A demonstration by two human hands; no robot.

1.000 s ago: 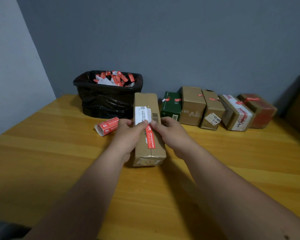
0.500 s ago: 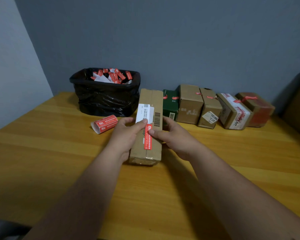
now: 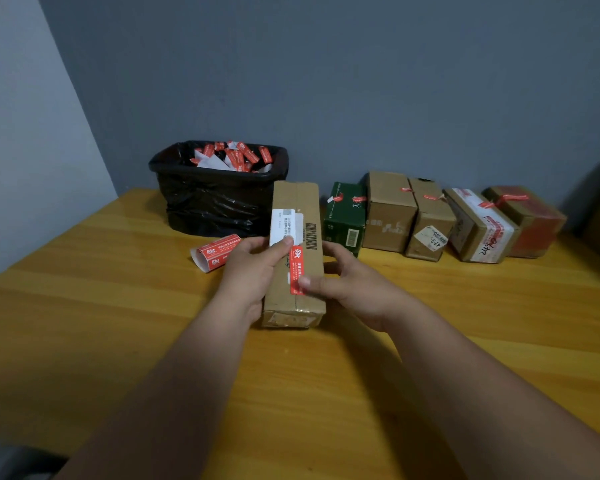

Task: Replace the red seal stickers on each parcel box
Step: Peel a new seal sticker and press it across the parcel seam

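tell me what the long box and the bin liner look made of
Long box: matte brown cardboard, judging by its folded flaps and taped seam. Bin liner: thin glossy black plastic film, going by its crinkles and shine.

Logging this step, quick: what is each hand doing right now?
Left hand: holds the box, thumb pressing the sticker top.
Right hand: holds the box, thumb pressing the sticker's lower end.
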